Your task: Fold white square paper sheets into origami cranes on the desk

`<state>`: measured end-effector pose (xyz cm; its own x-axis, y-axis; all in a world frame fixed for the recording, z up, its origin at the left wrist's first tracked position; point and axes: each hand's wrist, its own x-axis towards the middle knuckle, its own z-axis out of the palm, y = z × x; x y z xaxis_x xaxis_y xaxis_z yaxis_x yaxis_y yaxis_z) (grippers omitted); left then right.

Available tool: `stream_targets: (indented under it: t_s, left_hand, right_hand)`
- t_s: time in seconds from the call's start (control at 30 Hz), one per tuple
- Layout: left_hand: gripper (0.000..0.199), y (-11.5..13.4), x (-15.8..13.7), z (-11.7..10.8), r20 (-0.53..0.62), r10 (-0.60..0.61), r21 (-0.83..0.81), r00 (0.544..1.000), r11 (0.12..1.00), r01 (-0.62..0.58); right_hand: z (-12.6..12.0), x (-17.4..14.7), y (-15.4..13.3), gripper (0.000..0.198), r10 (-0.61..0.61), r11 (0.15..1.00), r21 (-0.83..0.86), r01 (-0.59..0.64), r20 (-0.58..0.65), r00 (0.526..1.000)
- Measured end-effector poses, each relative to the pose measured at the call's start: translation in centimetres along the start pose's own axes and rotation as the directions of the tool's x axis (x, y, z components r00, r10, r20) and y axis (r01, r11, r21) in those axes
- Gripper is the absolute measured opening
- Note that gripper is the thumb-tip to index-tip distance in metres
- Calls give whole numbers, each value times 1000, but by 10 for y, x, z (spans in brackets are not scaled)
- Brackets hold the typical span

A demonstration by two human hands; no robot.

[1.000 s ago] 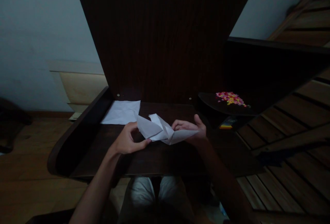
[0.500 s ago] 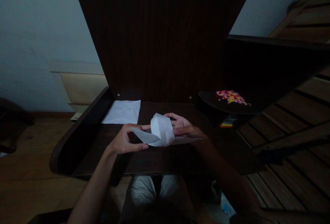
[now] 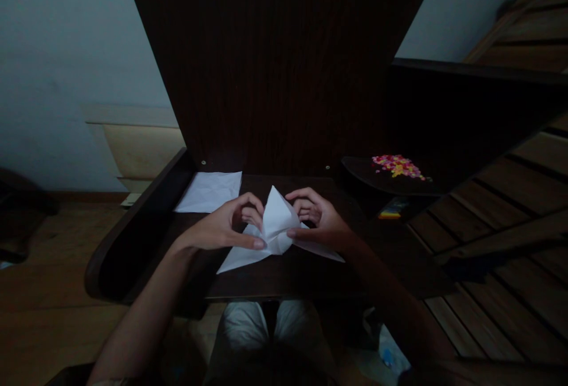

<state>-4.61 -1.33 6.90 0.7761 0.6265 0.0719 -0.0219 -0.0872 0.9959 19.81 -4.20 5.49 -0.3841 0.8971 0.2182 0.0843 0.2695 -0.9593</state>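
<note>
A folded white paper (image 3: 279,217) rests on the dark desk in front of me, its middle part rising to a point and two flat pointed flaps spreading left and right. My left hand (image 3: 235,223) grips it from the left, thumb on the near side and curled fingers behind. From the right, my right hand (image 3: 317,217) holds it in the same way, with the thumb pressed on the near fold. The fingertips behind the paper are partly hidden.
White paper sheets (image 3: 210,192) lie at the desk's back left. On a small corner shelf (image 3: 355,168) at the right is a heap of small pink, red and yellow pieces (image 3: 399,167). A raised side panel (image 3: 133,226) bounds the dark desk (image 3: 248,286) on the left.
The paper has come down onto the desk and turned so that its middle peak points up. Both hands have shifted their hold to either side of that peak.
</note>
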Motion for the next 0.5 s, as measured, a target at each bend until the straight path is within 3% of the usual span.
stream_targets:
  t_s: [0.17,0.33,0.5]
  left_hand:
    - [67,-12,10,5,-75,-40,-26,996,999,38]
    - [52,-20,15,4,-35,-63,44,997,997,65]
    - [40,-21,18,5,-70,-82,139,994,986,91]
  right_hand:
    - [2,1,-8,55,-37,989,-144,33,-30,999]
    - [2,2,-7,53,-79,975,-211,76,-6,997]
    - [4,2,-5,54,-110,957,-274,98,-31,993]
